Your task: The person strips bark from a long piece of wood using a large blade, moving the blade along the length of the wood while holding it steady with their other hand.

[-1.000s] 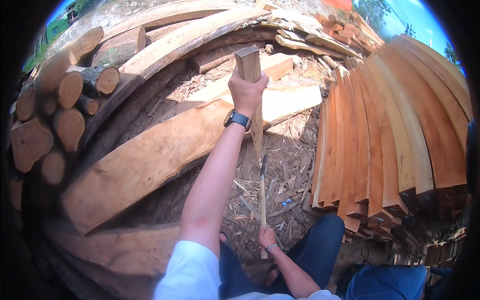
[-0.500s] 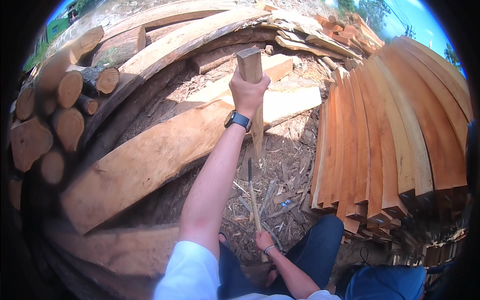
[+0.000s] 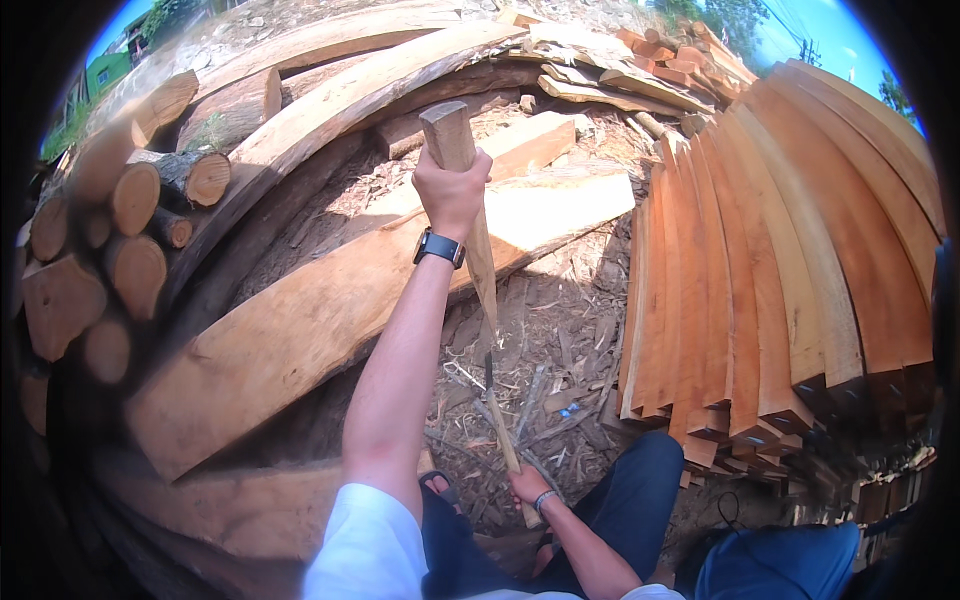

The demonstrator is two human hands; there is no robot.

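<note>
My left hand [image 3: 452,195] is closed around the upper part of a wooden stake [image 3: 480,265], just under its blunt, squared top. The stake leans, its top to the left, and tapers down to a narrow point. My right hand [image 3: 527,485], lower and nearer to me, grips the pale wooden handle of a bladed hand tool [image 3: 508,440]. Its dark blade shows edge-on, so I cannot tell the exact kind. The blade's upper end is close to the stake's tip; whether they touch I cannot tell. Wood chips and bark [image 3: 550,350] cover the ground behind them.
A wide sawn slab [image 3: 290,320] slants across the left and middle. Cut logs [image 3: 140,265] are stacked at far left. Reddish-brown beams [image 3: 735,270] form a tall pile on the right. My bent knee [image 3: 645,465] and a blue item [image 3: 775,565] are at lower right.
My left hand has swung the stake left, and it now leans more. The tool in my right hand has tilted slightly left, its blade nearer the stake's tip. The view has shifted a little.
</note>
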